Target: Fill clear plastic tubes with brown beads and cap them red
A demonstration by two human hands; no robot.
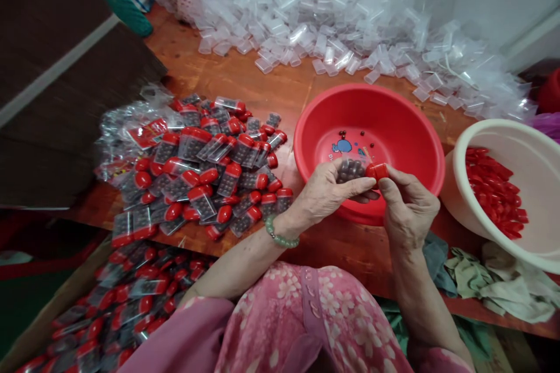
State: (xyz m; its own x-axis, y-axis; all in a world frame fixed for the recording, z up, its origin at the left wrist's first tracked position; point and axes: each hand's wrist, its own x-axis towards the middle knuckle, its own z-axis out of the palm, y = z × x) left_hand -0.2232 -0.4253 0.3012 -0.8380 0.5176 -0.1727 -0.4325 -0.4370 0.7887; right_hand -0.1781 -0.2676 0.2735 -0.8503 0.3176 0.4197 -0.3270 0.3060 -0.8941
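Both hands over the red plastic basin [298,140], capping by the look of it: left hand [324,195] closed on a clear bead-filled tube [350,171], right hand [409,210] pinching a red cap [377,171] at its mouth. Just a straight push needed.

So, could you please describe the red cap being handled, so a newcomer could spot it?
Find the round red plastic basin on the wooden table. Above it, the right hand pinches a glossy red cap against a clear tube of dark beads in the left hand. Unlike the loose caps in the cream plastic basin, it is held.
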